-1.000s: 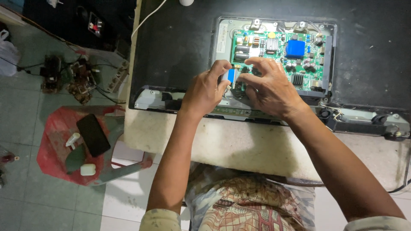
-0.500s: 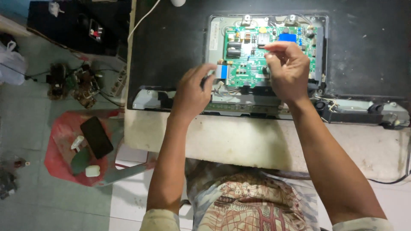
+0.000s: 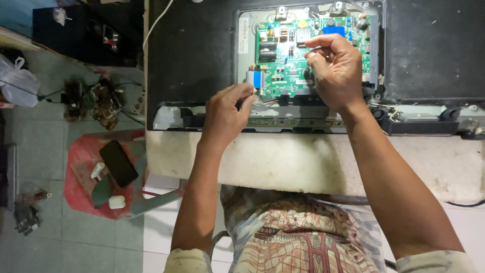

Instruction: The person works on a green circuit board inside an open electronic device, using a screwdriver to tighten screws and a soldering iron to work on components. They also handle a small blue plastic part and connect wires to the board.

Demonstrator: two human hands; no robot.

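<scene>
1. We have a single view: a camera on the person's head, looking almost straight down.
2. It faces the workbench [image 3: 303, 162] from above the seated lap, bench edge running across mid-frame.
3. It's near: both forearms fill the lower half, and the left hand [image 3: 225, 114] and right hand [image 3: 336, 71] sit in the upper centre over the green circuit board [image 3: 283, 65].
4. The left edge takes in the floor and a red stool [image 3: 76, 172].
5. There's no second view, so nothing is shared.

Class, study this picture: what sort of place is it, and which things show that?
Probably a small electronics repair workshop: an opened flat-screen set with its green circuit board bared under both hands, and loose circuit boards with wires lying on the tiled floor.
</scene>
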